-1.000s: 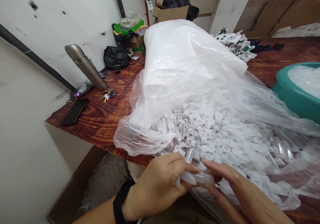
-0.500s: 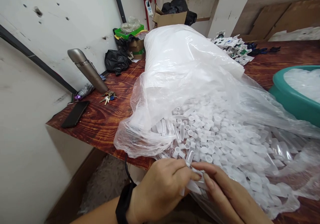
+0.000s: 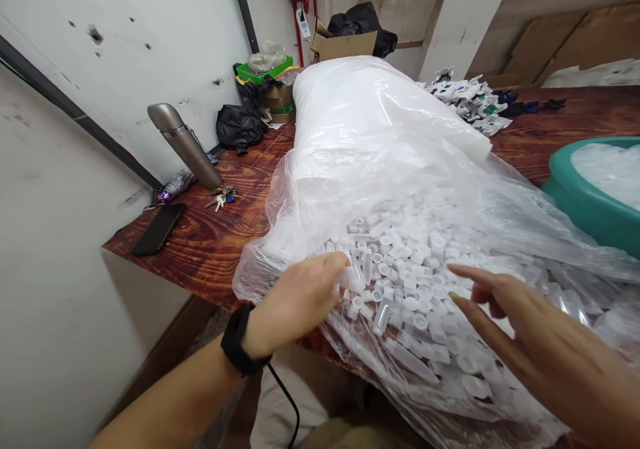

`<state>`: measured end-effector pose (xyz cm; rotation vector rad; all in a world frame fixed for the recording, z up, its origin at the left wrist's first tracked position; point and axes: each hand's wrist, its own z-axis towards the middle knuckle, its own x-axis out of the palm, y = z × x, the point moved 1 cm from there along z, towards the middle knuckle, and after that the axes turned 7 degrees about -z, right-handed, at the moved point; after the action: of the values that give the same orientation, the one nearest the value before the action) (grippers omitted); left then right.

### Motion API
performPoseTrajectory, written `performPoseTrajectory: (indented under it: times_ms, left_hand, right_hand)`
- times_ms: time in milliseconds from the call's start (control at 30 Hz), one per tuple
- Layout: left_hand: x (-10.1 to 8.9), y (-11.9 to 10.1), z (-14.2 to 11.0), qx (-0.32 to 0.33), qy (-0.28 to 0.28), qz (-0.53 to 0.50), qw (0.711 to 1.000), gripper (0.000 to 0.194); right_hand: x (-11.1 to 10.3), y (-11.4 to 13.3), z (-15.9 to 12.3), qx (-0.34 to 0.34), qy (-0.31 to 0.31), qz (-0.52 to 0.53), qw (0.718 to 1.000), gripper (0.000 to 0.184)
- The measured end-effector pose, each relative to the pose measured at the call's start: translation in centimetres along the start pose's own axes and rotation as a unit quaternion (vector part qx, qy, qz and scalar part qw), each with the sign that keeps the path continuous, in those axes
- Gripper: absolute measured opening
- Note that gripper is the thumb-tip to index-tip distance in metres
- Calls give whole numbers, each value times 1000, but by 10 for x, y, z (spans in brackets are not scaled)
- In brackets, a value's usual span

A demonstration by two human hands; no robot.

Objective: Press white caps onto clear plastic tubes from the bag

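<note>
My left hand (image 3: 305,292), with a black band on its wrist, reaches over the left edge of the pile. Its fingers are closed, and a translucent plastic tube (image 3: 353,279) shows at their tips, a little blurred. Over the right part of the pile hovers my right hand (image 3: 515,322); thumb and forefinger are apart with nothing between them. Beneath both hands a heap of small translucent caps and tubes (image 3: 415,282) spills from a large clear plastic bag (image 3: 385,149). One clear tube (image 3: 383,312) lies at the heap's near side.
To the right stands a teal basin (image 3: 565,175) of translucent pieces. A steel flask (image 3: 187,149), keys (image 3: 223,199) and a black phone (image 3: 159,229) are at the wooden table's left. Behind are a black bag (image 3: 243,127), a cardboard box (image 3: 345,45) and a pile of white packets (image 3: 465,95).
My hands were together at the near edge, handling tubes between them. They have parted: the left went forward and left with a tube, the right moved right and opened.
</note>
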<state>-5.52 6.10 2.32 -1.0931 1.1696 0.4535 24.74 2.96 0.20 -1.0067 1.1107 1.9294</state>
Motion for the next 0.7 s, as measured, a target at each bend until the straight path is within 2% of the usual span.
performPoseTrajectory:
  times_ms: [100, 233, 333, 467, 533, 600, 700]
  left_hand:
    - [-8, 5, 14, -51, 52, 77, 994, 12]
    - [-3, 2, 22, -59, 63, 94, 992, 10]
    - [-2, 1, 21, -62, 54, 97, 992, 6]
    - [-4, 0, 15, -59, 33, 83, 994, 7]
    - [-3, -2, 11, -41, 23, 39, 998, 7]
    - [-1, -6, 6, -8, 4, -61, 998, 9]
    - [4, -14, -3, 41, -23, -211, 976, 19]
  right_hand:
    - [7, -27, 6, -67, 43, -93, 992, 48]
    - [19, -40, 7, -94, 57, -106, 988, 44]
    - [19, -36, 8, -78, 35, -93, 992, 44]
    - [13, -15, 9, 8, -15, -1, 1000, 38]
    - [14, 0, 8, 17, -19, 59, 998, 30]
    - [17, 16, 7, -12, -29, 100, 995, 23]
    - [19, 34, 5, -70, -24, 134, 988, 27]
